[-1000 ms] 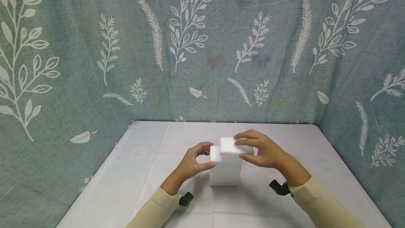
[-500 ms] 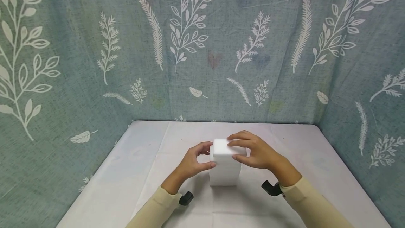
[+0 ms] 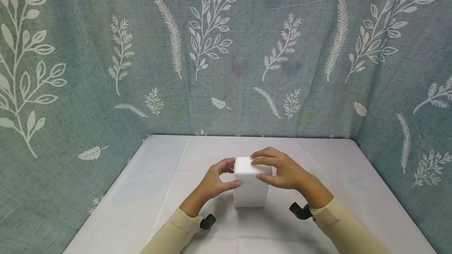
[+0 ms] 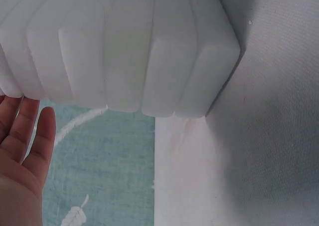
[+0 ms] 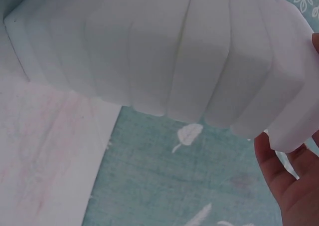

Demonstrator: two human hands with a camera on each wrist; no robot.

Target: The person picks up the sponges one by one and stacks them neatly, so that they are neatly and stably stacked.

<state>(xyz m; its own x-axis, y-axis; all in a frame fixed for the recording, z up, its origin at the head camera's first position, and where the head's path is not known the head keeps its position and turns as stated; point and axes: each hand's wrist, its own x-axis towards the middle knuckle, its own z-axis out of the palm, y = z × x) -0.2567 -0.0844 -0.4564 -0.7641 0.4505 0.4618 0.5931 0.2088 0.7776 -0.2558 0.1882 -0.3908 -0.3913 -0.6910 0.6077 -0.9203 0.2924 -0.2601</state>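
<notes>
A tall stack of white foam sponges [image 3: 250, 196] stands upright on the table, its layers plain in the left wrist view as several blocks [image 4: 125, 69]. My right hand [image 3: 284, 170] holds the top sponge [image 3: 243, 164] from its right side, thumb in front and fingers on top and behind. In the right wrist view that end sponge [image 5: 291, 121] sits between the fingers and sticks out slightly past its neighbour. At the stack's upper left, my left hand [image 3: 214, 180] steadies the layers, thumb at the front corner and fingers at the back. The far side of the stack is hidden.
A white cloth [image 3: 169, 191] covers the table. Blue-green curtains [image 3: 212, 109] with white leaf prints surround it at the back and both sides. Black wrist mounts [image 3: 207, 221] sit beside the sleeves.
My right hand has slid the top sponge leftward and slightly down, so it now lies nearly flush over the stack. The left hand has stayed in place.
</notes>
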